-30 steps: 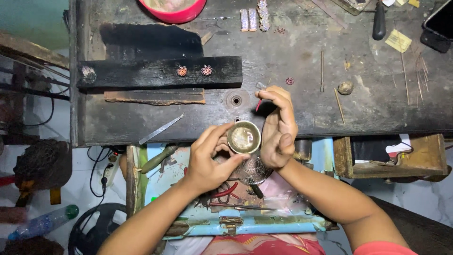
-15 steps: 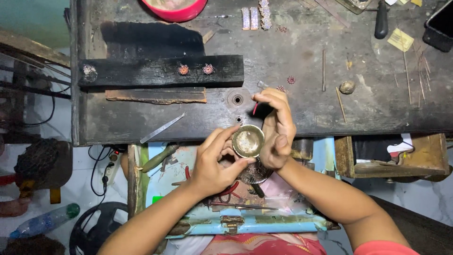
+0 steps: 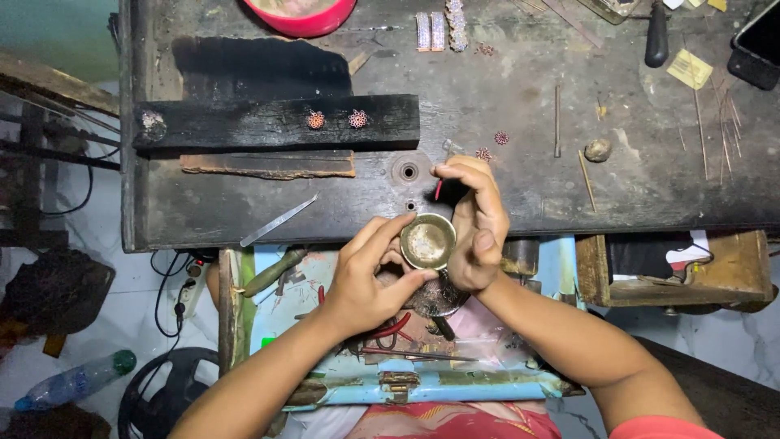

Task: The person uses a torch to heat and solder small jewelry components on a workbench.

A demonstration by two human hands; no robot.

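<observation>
Held at the near edge of the dark scarred wooden workbench (image 3: 520, 195), the small round brass bowl (image 3: 427, 241) is pinched between the left hand (image 3: 361, 280) and right hand (image 3: 475, 223), whose curled fingers also grip a thin red-tipped tool (image 3: 439, 189), so a slackened pinch could likely tip it into the open blue drawer (image 3: 406, 382).

- A dark phone (image 3: 757, 50) with a black, unlit screen lies at the far right corner of the bench (image 3: 520, 195), partly cut by the picture's edge;
- just beside it, nearer the middle, a small yellow paper slip (image 3: 689, 68), roughly square, lies flat; whatever marks it bears are too small to tell;
- a clear plastic bottle (image 3: 75, 380) with a green cap lies on the floor at lower left.
</observation>
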